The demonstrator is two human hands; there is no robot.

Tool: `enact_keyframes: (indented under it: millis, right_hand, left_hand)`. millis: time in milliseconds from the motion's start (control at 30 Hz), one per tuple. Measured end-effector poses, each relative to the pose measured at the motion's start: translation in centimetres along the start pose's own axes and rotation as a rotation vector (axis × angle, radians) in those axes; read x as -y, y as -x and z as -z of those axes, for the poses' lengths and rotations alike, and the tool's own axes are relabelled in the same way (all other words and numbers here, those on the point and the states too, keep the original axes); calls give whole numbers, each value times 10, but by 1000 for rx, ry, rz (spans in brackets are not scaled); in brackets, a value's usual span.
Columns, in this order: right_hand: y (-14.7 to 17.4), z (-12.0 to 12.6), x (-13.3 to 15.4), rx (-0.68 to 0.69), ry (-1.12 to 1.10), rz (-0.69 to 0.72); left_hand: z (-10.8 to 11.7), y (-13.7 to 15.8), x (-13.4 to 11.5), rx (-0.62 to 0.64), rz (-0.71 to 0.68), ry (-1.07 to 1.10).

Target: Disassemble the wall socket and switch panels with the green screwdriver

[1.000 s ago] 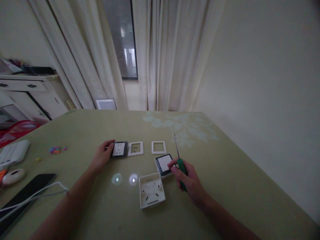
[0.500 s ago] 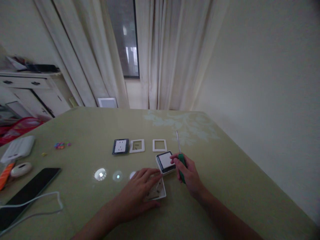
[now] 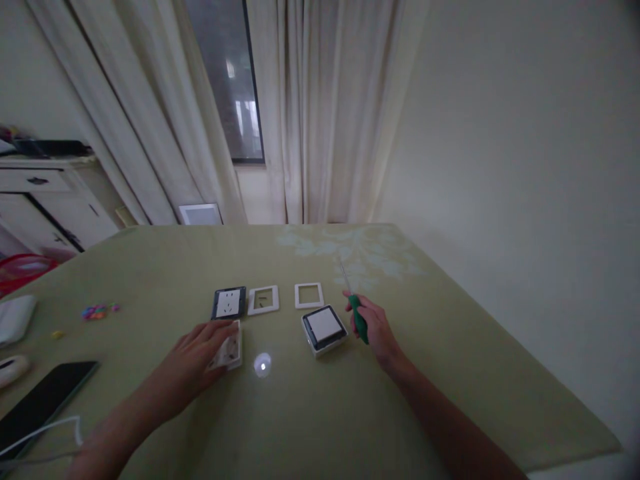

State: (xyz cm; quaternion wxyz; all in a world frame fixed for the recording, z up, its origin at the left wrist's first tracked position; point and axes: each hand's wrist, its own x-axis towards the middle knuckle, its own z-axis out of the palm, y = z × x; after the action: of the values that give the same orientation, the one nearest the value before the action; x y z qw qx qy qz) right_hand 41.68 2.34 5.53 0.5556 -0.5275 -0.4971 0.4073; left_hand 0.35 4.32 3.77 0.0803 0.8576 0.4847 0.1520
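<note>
My left hand [image 3: 197,353] is closed over a shallow white plastic box [image 3: 235,353], fingers along its far side and thumb near its front edge. Small pieces lie inside the box, partly covered by the hand. In my right hand [image 3: 377,333] is a screwdriver [image 3: 359,319] with a green handle, its thin metal shaft pointing up and away. Just left of that hand sits a switch [image 3: 324,325] with a white face and dark border, seated in a white box. Behind the left hand lies a wall socket [image 3: 229,303] with a dark border.
Two white square frames [image 3: 309,296] lie behind the switch, the left one with small screws inside it. Farther left are colourful small pieces [image 3: 100,311], a yellow bit [image 3: 58,335], a black phone [image 3: 50,400] and a white cable [image 3: 45,433].
My left hand has slid the white box leftward, away from the switch, to just in front of the socket. My right hand has drawn back from the switch with the screwdriver. The view has shifted right.
</note>
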Motion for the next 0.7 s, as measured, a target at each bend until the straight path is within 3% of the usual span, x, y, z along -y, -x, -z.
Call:
enact_keyframes:
  millis: [67, 133, 233, 333, 433, 533, 633, 700]
  right_hand:
    - [-3, 3, 0, -28, 21, 38]
    - [-6, 4, 0, -71, 60, 98]
    - [-10, 4, 0, -167, 130, 206]
    - [-10, 7, 2, -301, 175, 308]
    - [-9, 16, 10, -443, 203, 441]
    - [-10, 23, 31, -488, 261, 597]
    - [-17, 11, 58, -354, 341, 709]
    - [-23, -8, 72, -180, 429, 835]
  left_hand:
    - [-6, -11, -22, -98, -3, -41]
    - [-15, -29, -62, -151, -54, 0]
    - [-36, -69, -126, -143, -172, 188]
    - [-61, -106, -165, -33, -148, 364]
    - [-76, -119, -165, 36, -152, 449]
    - [-71, -109, -142, 135, -215, 552]
    - [-59, -94, -118, 235, -223, 632]
    - [-54, -89, -110, 270, -207, 667]
